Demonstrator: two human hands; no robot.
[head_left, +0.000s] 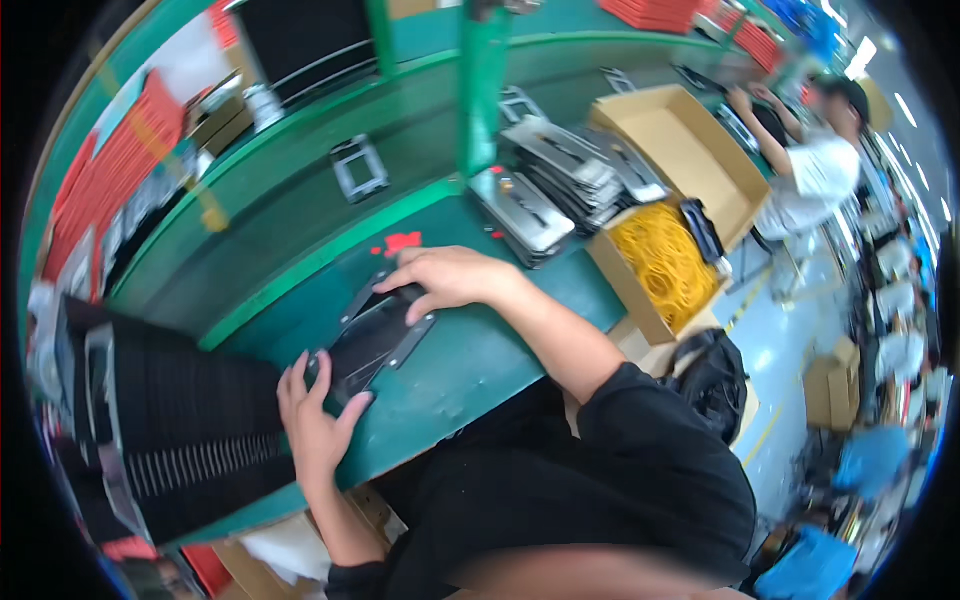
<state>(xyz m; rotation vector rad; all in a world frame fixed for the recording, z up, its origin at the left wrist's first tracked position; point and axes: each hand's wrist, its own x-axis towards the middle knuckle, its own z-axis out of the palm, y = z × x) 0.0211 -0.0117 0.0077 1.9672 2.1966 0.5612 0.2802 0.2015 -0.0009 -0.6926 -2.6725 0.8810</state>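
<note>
A dark rectangular panel [372, 343] with a glossy middle and grey strips along its edges lies slanted at the green bench top; its exact kind I cannot make out. My left hand [318, 415] spans its near left end, thumb on one side and fingers on the other. At the far right end, my right hand [450, 278] grips it with bent fingers and thumb. Just beyond the right fingers are small red pieces [403, 241]. To the left of my left hand stands a long row of tightly packed black panels [190, 400].
Stacked metal-edged frames [545, 165] stand at the back right. Beside them are an open cardboard box [690, 150] and a box of yellow rubber bands [660, 260]. A green post [483, 90] rises behind the bench. A black bag [712, 385] lies right; another person [820, 160] works beyond.
</note>
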